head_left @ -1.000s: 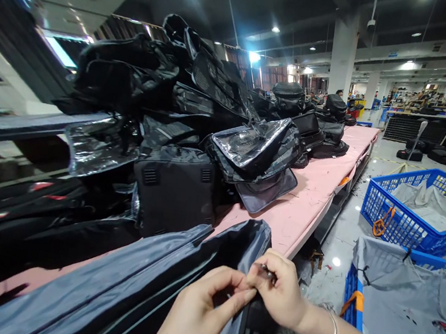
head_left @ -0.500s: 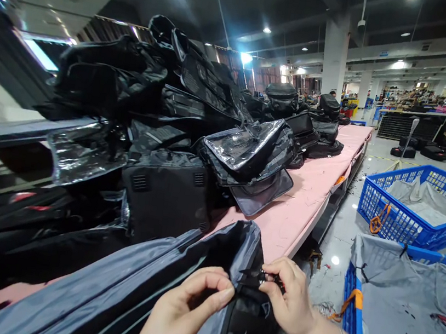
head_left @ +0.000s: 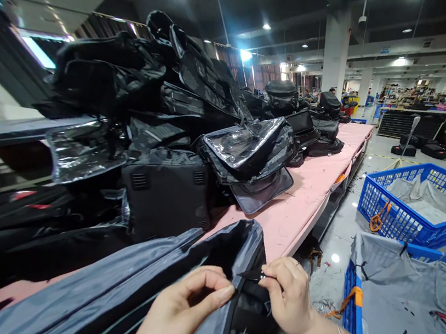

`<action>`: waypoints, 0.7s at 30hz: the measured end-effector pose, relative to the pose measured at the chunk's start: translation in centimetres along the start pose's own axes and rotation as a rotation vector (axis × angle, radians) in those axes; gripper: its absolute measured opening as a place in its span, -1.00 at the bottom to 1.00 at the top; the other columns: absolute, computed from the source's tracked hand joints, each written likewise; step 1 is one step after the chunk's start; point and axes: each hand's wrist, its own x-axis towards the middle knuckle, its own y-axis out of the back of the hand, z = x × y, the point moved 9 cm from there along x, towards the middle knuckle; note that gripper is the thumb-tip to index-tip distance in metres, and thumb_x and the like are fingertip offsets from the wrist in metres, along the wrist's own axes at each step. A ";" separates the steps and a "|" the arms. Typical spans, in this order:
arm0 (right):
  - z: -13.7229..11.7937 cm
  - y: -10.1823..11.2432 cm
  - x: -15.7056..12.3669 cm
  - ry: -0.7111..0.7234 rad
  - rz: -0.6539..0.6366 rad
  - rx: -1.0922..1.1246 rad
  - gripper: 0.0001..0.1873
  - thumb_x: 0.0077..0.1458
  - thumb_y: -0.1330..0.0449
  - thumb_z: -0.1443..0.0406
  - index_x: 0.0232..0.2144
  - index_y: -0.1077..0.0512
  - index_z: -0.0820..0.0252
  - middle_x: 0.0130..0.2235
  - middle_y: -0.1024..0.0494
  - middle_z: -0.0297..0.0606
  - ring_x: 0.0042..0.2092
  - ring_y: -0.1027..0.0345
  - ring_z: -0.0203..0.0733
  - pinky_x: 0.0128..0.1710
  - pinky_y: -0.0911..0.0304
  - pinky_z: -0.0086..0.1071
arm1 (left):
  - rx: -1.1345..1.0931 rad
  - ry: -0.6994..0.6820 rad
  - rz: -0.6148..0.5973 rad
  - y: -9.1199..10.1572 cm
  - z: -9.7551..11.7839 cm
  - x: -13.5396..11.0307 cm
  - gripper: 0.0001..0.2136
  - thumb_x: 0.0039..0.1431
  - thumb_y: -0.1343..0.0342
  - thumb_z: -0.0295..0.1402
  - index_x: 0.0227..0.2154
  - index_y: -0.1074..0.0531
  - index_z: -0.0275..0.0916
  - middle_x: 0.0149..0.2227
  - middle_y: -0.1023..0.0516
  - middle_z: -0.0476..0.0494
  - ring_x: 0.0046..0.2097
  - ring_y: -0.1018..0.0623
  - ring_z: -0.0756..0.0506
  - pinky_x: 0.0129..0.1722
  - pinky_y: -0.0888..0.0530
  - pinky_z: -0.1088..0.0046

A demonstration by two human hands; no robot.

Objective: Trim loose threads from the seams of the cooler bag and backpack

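A long grey and black bag [head_left: 123, 286] lies across the near end of the pink table [head_left: 305, 200], its open end toward me. My left hand [head_left: 182, 310] pinches the grey lining at the bag's opening between thumb and forefinger. My right hand [head_left: 291, 298] is closed in a pinch on a small dark metal piece [head_left: 260, 275] at the bag's edge, which looks like a zipper pull. A bracelet sits on my right wrist.
A tall heap of black bags [head_left: 162, 125] covers the table's left side, with more black bags [head_left: 316, 119] farther back. Two blue crates [head_left: 420, 206] lined with grey fabric stand on the floor at the right. People work in the far background.
My hands have drawn slightly apart at the bag's opening, the right moving a little right with the small piece. The view has shifted slightly.
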 end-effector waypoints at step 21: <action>1.6 -2.3 -0.5 -0.282 -0.213 0.484 -0.82 0.11 -0.09 0.20 -0.26 -0.34 0.17 -0.33 -0.42 -0.29 -0.30 -0.31 -0.27 -0.29 -0.23 -0.41 | 0.016 -0.047 -0.068 1.2 1.5 0.0 -0.59 0.02 0.06 -0.01 -0.72 -0.29 -0.21 -0.56 -0.40 -0.06 -0.43 -0.39 -0.06 -0.38 -0.35 0.47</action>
